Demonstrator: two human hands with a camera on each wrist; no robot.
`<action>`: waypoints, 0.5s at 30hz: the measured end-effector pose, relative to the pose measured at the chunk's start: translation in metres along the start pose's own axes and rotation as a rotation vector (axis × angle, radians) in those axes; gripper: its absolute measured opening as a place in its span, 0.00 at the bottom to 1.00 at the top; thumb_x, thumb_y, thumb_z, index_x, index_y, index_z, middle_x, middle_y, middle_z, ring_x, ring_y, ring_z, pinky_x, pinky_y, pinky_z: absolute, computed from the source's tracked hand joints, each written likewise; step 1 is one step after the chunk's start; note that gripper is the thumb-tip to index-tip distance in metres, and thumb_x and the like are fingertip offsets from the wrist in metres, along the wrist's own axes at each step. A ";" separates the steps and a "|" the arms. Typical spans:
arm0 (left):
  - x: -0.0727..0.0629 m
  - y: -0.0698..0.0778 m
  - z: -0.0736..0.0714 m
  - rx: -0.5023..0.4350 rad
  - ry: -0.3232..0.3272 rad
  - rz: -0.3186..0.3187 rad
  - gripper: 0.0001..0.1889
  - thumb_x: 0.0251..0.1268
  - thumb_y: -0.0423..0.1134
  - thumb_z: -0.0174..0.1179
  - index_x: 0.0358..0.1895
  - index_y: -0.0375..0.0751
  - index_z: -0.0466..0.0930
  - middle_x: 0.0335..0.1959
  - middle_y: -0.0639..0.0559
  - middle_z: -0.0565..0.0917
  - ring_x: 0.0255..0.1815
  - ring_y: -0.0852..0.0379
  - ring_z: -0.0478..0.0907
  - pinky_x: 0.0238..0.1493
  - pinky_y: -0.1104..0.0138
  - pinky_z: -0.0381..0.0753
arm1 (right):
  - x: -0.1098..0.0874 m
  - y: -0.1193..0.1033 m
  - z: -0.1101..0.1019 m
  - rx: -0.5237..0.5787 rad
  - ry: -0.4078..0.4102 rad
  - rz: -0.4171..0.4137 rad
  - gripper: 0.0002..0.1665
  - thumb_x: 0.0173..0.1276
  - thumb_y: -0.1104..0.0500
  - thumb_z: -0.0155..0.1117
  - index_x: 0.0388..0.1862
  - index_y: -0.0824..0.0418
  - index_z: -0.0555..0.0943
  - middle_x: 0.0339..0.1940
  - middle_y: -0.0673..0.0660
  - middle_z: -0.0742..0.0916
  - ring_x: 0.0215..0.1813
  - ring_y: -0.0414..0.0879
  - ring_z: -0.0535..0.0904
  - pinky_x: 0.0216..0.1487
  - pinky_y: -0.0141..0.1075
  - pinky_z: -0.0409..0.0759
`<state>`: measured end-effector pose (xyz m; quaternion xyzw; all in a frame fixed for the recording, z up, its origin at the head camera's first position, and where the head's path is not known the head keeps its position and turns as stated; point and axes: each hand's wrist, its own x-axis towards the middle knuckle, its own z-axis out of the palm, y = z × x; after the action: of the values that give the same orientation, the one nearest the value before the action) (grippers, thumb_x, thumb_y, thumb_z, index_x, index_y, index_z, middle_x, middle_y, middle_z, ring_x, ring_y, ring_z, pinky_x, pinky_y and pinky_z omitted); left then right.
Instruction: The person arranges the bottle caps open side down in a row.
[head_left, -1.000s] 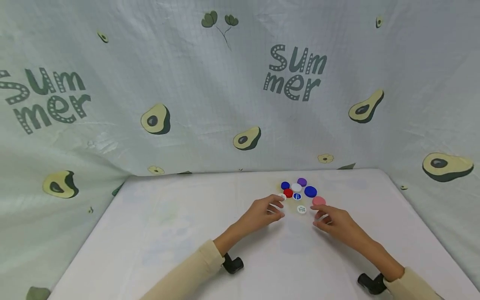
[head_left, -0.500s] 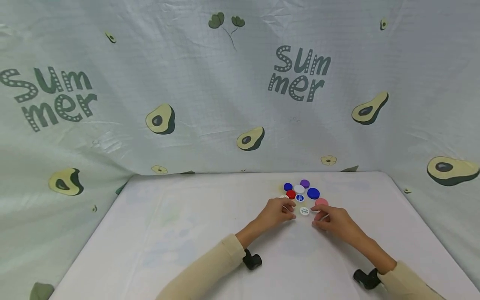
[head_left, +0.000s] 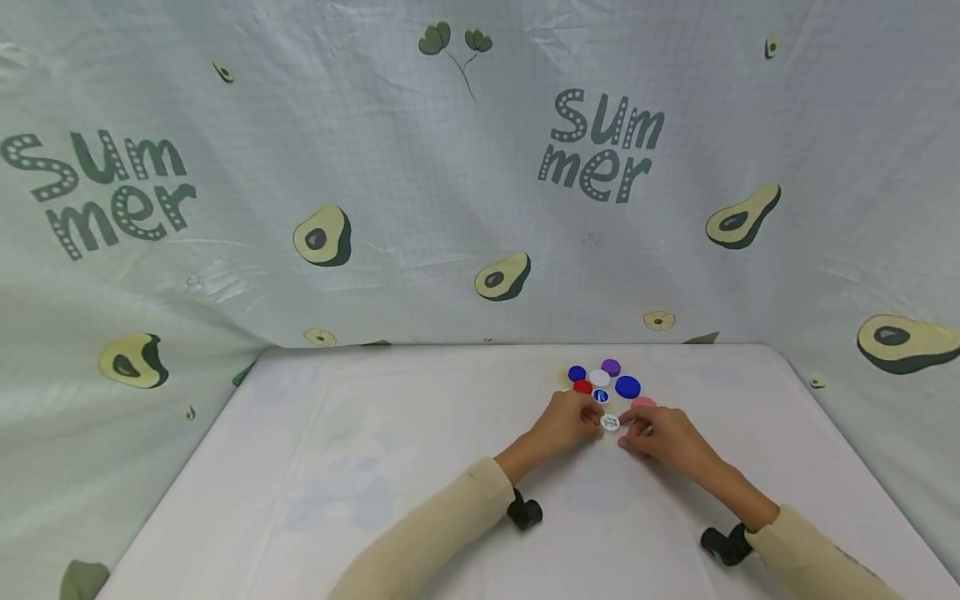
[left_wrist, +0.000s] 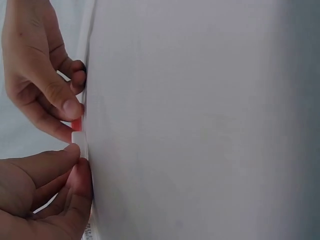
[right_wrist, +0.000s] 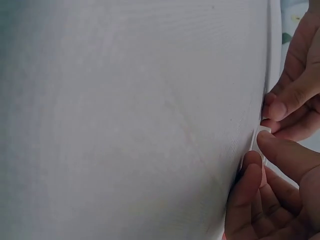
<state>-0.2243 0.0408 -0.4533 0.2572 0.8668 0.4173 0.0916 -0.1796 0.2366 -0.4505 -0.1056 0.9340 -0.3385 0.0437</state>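
A white bottle cap (head_left: pixel 610 422) with a dark print on top sits between the two hands on the white table (head_left: pixel 360 492). The left hand (head_left: pixel 567 419) holds its left side, thumb and forefinger bent at the edge. From the other side the right hand (head_left: pixel 670 437) reaches in, forefinger tip right at the cap's rim and thumb lower, apart from it. In the left wrist view the cap's pale edge (left_wrist: pixel 79 142) shows between the fingertips of both hands. A pink cap (head_left: pixel 642 402) lies behind the right hand, partly covered by it.
Farther back lie a red cap (head_left: pixel 582 387), a white and blue printed cap (head_left: pixel 601 396), a plain white cap (head_left: pixel 599 377), a small blue cap (head_left: pixel 577 373), a larger blue cap (head_left: pixel 627 387) and a purple cap (head_left: pixel 611 367). A patterned curtain (head_left: pixel 420 183) hangs behind the table.
The left hand has moved right until its fingertips meet the printed white cap, and it now covers another white cap. The right hand has shifted slightly left toward the same cap.
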 end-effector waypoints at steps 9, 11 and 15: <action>0.006 0.007 0.006 -0.025 0.033 -0.088 0.06 0.57 0.27 0.73 0.37 0.32 0.87 0.24 0.53 0.82 0.25 0.67 0.73 0.30 0.79 0.76 | 0.008 -0.002 0.001 0.026 0.015 0.024 0.12 0.65 0.64 0.72 0.46 0.67 0.84 0.25 0.50 0.82 0.23 0.42 0.77 0.24 0.32 0.79; 0.005 0.008 0.007 -0.028 0.038 -0.082 0.05 0.59 0.26 0.72 0.37 0.32 0.86 0.24 0.53 0.81 0.25 0.66 0.72 0.30 0.79 0.76 | 0.009 -0.003 0.002 0.030 0.016 0.041 0.12 0.65 0.64 0.72 0.46 0.67 0.83 0.25 0.50 0.82 0.22 0.42 0.77 0.24 0.32 0.79; 0.002 0.008 0.007 -0.021 0.051 -0.054 0.04 0.62 0.27 0.69 0.39 0.31 0.86 0.27 0.51 0.82 0.26 0.67 0.72 0.30 0.79 0.75 | 0.009 -0.003 0.003 0.058 0.020 0.046 0.13 0.66 0.64 0.72 0.47 0.68 0.83 0.26 0.51 0.84 0.23 0.42 0.78 0.24 0.32 0.79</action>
<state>-0.2201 0.0504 -0.4514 0.2220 0.8711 0.4300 0.0835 -0.1874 0.2305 -0.4505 -0.0794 0.9263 -0.3656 0.0451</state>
